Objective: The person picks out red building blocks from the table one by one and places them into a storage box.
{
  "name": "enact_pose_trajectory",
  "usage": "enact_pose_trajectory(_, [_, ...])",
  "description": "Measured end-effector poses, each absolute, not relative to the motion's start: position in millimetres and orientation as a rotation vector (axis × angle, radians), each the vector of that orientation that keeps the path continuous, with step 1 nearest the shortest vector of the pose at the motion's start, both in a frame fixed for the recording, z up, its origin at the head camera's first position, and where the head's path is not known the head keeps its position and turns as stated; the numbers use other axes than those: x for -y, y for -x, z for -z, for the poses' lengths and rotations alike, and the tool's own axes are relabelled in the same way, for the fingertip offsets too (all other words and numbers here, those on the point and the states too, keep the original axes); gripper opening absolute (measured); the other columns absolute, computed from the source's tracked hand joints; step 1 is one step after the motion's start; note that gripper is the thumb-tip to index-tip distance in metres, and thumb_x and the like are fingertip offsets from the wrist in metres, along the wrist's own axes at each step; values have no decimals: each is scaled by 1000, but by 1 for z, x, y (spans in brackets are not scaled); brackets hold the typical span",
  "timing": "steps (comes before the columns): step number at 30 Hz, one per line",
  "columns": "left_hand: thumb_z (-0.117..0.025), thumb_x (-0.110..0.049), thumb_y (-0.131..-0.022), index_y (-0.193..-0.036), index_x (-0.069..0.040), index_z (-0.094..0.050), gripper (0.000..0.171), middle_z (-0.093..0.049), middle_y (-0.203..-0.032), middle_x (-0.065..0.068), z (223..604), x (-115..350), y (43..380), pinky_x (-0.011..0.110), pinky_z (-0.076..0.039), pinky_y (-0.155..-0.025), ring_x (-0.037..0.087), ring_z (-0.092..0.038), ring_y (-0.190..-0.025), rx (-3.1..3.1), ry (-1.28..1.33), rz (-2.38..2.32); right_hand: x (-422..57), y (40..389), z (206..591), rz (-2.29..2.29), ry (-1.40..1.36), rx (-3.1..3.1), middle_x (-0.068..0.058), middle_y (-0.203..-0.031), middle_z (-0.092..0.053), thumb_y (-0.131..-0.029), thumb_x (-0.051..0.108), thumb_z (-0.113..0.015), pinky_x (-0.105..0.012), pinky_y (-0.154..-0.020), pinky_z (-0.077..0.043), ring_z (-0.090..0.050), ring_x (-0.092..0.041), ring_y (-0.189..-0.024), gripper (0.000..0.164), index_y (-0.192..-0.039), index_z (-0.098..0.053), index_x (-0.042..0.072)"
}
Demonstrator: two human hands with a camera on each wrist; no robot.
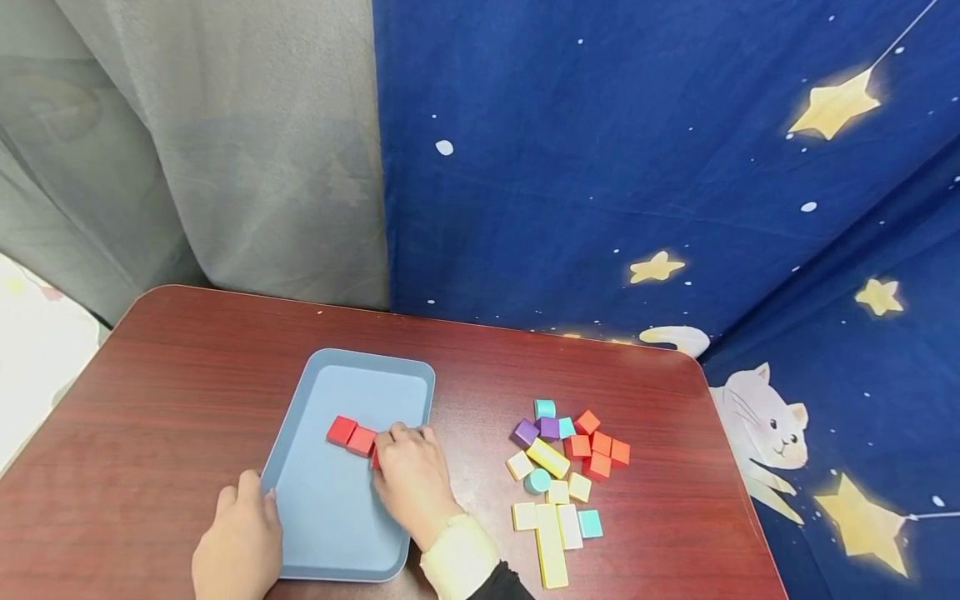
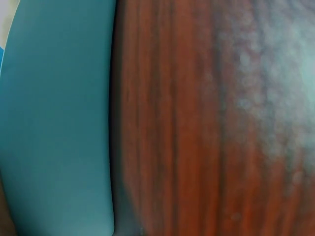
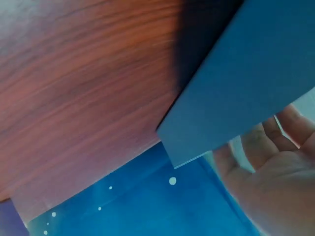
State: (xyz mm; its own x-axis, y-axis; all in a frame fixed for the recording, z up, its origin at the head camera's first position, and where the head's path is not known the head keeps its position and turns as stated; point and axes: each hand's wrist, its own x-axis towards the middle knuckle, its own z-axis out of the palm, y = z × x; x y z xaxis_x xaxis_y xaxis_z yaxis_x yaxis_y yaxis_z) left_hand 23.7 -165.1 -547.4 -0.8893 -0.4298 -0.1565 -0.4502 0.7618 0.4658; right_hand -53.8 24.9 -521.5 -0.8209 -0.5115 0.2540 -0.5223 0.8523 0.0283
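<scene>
A blue-grey tray (image 1: 345, 533) lies on the table with two red cubes, a left one (image 1: 342, 430) and a right one (image 1: 362, 441), touching inside it. Over the tray, my right hand (image 1: 414, 479) has its fingers curled around a third red block (image 1: 376, 459), mostly hidden beneath them and close to the other two. In the right wrist view its fingers (image 3: 261, 145) reach past the tray wall, their tips hidden. My left hand (image 1: 240, 537) is at the tray's lower left rim; its grip cannot be made out. The left wrist view mainly shows the tray's side (image 2: 59, 123).
Right of the tray lie loose blocks: red cubes (image 1: 597, 466), purple blocks (image 1: 524, 432), a teal cylinder (image 1: 537, 481), yellow bars (image 1: 551, 550) and cream pieces (image 1: 569, 527). Behind the brown table (image 1: 480, 358) hang a grey curtain (image 1: 277, 150) and a blue starry curtain (image 1: 540, 208).
</scene>
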Motion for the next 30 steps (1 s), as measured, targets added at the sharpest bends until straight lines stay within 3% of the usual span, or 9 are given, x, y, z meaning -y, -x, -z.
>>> enact_pose_trajectory(6, [-43, -16, -97, -119, 3, -38, 29, -46, -94, 25, 546, 165, -23, 46, -39, -48, 36, -52, -54, -2888, 722, -776, -20, 55, 526, -174, -799, 2806, 7, -78, -54, -76, 28, -75, -22, -63, -41, -56, -10, -67, 18, -88, -67, 17])
enact_pose_trajectory(23, [-43, -17, -98, -120, 3, -38, 30, -46, -96, 24, 546, 166, -22, 48, -39, -49, 38, -53, -56, -2870, 737, -772, -11, 61, 528, -316, -675, 2922, 8, -74, -47, -83, 36, -72, -21, -56, -38, -46, -6, -64, 20, -87, -66, 17])
enact_pose_trajectory(30, [-44, -16, -97, -117, 3, -39, 28, -47, -95, 25, 548, 166, -22, 46, -38, -48, 37, -52, -54, -2898, 713, -784, -9, 63, 532, -272, -670, 2922, 8, -75, -44, -83, 44, -70, -22, -57, -37, -45, -7, -66, 28, -90, -67, 18])
